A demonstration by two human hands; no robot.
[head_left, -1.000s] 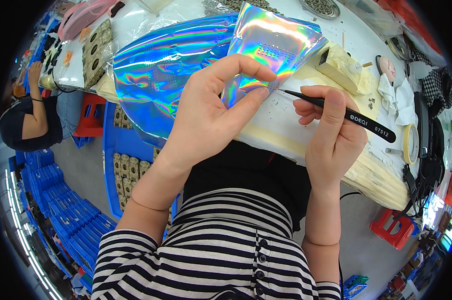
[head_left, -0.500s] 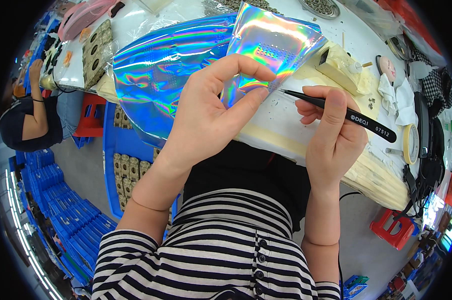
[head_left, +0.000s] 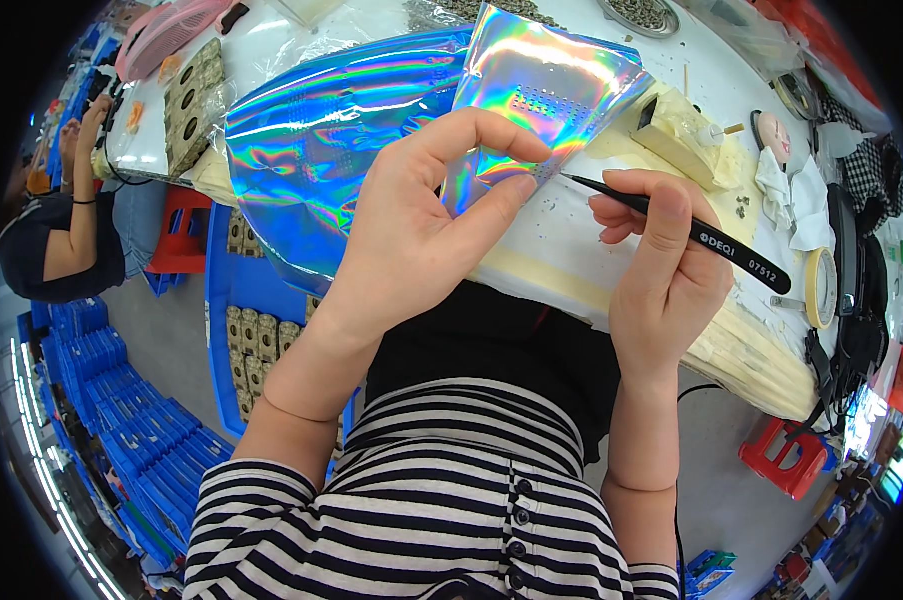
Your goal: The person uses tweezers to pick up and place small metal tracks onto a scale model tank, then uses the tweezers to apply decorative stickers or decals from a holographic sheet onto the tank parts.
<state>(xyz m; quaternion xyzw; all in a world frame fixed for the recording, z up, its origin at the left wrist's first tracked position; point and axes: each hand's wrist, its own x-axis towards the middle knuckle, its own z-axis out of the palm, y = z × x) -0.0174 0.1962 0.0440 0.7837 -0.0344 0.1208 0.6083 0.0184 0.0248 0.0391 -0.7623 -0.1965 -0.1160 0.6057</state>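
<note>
A shiny holographic sheet (head_left: 562, 75) with rows of small dots is folded over at the middle of the table, and a larger blue part (head_left: 322, 130) spreads to the left. My left hand (head_left: 422, 215) holds the folded sheet's near corner between thumb and index finger. Black pointed tweezers (head_left: 687, 230) lie in the grip of my right hand (head_left: 672, 260). Their tips sit just right of the held corner, apart from my left fingertips. Whether anything tiny is between the tips cannot be made out.
A yellowish block (head_left: 682, 140) stands beyond the tweezers, and a tape roll (head_left: 821, 288) lies at right. A metal dish (head_left: 644, 14) of small pieces sits at the far edge. Blue trays (head_left: 217, 300) hold patterned parts at lower left. Another person (head_left: 57, 245) works at far left.
The tweezers and my right hand have shifted very slightly; the tips sit a touch higher. My left hand stays put. The other person's hands have moved.
</note>
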